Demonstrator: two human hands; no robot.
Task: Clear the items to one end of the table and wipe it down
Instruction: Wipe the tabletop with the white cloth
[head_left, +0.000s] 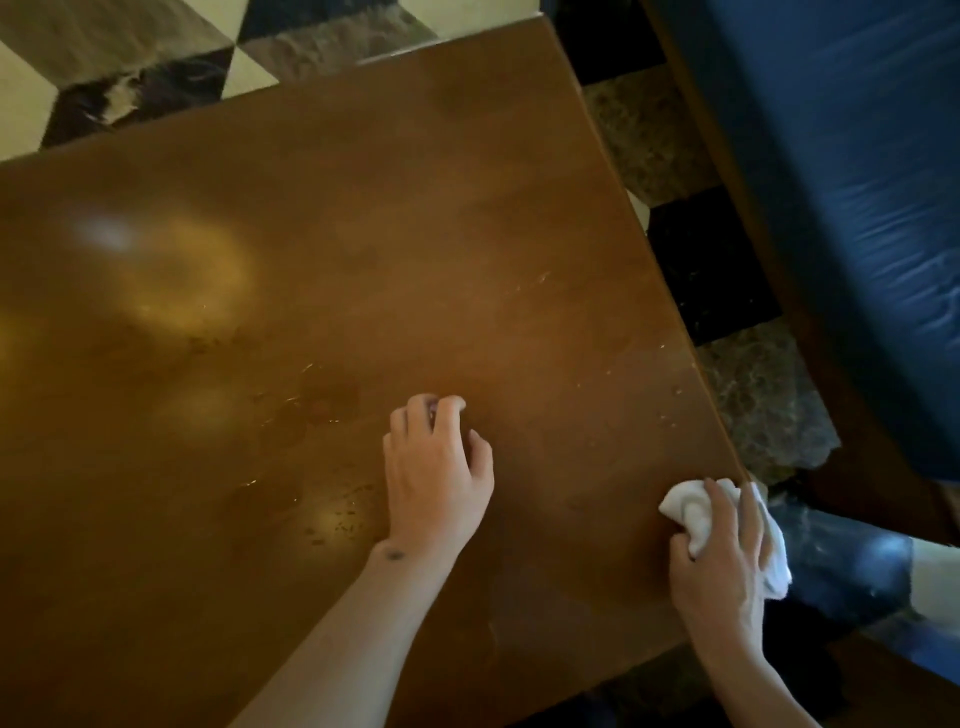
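At the near right edge of the brown wooden table (322, 218), we see the right hand (722, 566) gripping a crumpled white cloth (691, 512) and pressing it against the tabletop by the corner. Our left hand (436, 473) rests nearer the middle, fingers curled down on the wood; whether they pinch anything we cannot tell. Small crumbs and smears speckle the surface around it. Beside the table stands a blue cushioned seat (841, 171) on the patterned tile floor (119, 67).

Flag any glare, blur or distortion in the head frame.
Head view: dim and soft overall; broad warm glare patches on the wooden table at left; wide-angle bowing of the table's right edge; left hand and right hand on the white cloth slightly smeared.
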